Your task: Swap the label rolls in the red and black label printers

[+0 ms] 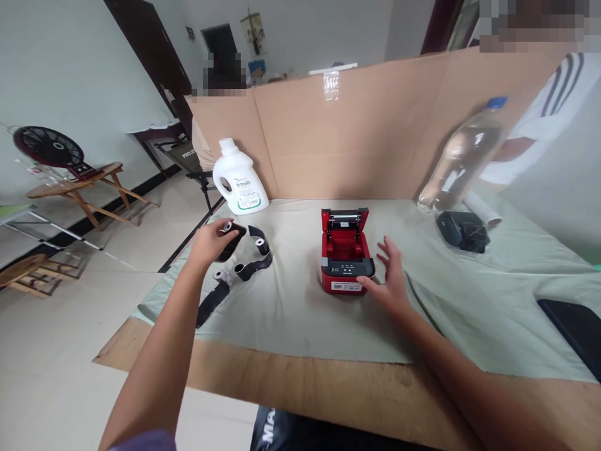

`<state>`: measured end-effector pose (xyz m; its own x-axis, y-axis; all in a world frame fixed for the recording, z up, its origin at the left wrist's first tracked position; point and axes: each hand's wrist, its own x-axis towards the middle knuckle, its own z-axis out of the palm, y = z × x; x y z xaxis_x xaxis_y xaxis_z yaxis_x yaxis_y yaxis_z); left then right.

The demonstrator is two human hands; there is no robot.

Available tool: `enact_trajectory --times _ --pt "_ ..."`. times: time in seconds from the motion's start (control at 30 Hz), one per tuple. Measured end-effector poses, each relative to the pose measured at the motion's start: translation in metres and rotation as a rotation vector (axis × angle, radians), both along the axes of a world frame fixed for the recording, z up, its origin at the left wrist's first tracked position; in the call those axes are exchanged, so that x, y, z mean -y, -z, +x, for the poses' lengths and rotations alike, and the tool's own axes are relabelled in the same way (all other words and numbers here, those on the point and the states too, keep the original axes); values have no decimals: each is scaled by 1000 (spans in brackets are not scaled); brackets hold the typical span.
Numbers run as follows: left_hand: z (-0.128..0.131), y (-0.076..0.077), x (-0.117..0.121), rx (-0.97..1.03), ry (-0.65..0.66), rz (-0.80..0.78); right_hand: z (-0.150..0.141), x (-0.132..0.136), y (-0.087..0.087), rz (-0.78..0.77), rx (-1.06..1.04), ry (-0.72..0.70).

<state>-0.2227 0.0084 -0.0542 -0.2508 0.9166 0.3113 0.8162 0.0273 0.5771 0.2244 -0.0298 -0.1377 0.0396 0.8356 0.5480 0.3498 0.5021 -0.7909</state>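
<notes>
My left hand (213,243) pinches a small paper roll (233,244) with a black outer face and a pale core, over the left part of the cloth. Beside it on the cloth lie several more such rolls, among them a partly unwound black roll (260,243) and another with a loose black strip (213,303). A red and black label printer (348,268) stands at the middle with its lid tipped up, and the bay inside shows no roll. My right hand (389,280) is open at the printer's right front corner, fingers spread; its thumb overlaps the front edge, contact uncertain.
A white detergent jug (241,181) stands at the back left before a cardboard screen (338,138). Back right are a large clear bottle (462,160), a dark wrapped object (462,230) and a white tube (483,208). A black phone-like slab (573,329) lies at right. A person's white sleeve (547,106) shows behind.
</notes>
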Motion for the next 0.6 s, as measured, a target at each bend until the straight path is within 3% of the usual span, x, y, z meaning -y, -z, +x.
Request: enact_trajectory --times 0.1,0.17,0.27,0.33,0.4,0.5,0.6 --pt "46 -24 14 450 162 183 7 -1 -52 213 91 84" --pt "87 -31 20 685 256 182 3 -3 -92 172 159 -31" --pt "148 -20 23 923 325 129 -13 -9 -132 8 283 -308" --pt "182 -4 22 1021 377 70 -25 -15 -141 -71 402 -408" --pt "205 14 22 1099 404 36 -33 -22 -138 -108 539 -411" --pt "223 34 23 1191 370 37 -39 -29 -126 -142 713 -362" --pt "230 41 29 1206 358 53 -37 -34 -119 -155 782 -365"
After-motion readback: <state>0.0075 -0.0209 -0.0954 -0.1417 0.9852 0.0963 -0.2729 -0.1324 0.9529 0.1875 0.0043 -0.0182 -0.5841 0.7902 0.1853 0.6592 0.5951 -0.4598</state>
